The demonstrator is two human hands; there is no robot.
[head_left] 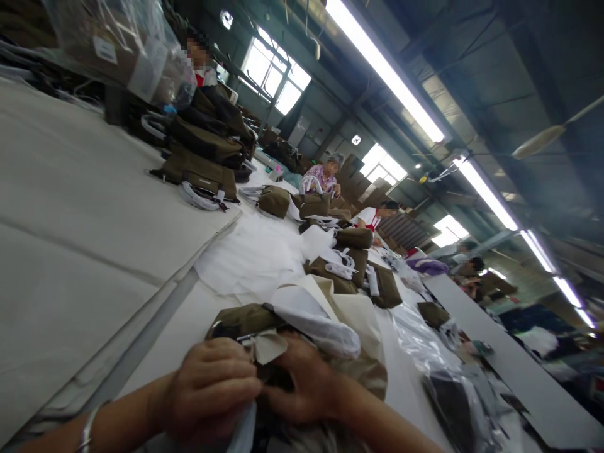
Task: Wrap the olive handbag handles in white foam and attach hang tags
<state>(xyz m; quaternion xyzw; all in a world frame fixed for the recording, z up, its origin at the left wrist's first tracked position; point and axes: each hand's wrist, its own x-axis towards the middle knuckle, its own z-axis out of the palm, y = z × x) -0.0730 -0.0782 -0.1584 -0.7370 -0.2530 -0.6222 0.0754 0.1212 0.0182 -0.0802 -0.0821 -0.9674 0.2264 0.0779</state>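
An olive-green bag (pixel 245 316) lies in front of me, with a zipper edge and a small beige flap (pixel 270 347) at its opening. My left hand (pixel 214 384), with a bracelet at the wrist, is closed on the near left edge of the bag. At the right side of the opening, my right hand (pixel 306 380) grips the bag, thumb and forefinger curved around a dark gap; its other fingers are hidden. A white-wrapped handle (pixel 325 327) arches over the far side. Beige fabric (pixel 361 314) spreads beside it on the right.
White sheets (pixel 255 251) lie beyond the bag on the table (pixel 94 207). Several olive bags (pixel 384 283) stand farther along, some with wrapped handles. Clear plastic (pixel 425 340) lies at right. A large plastic-wrapped bundle (pixel 127 50) sits at upper left. Several people work farther back.
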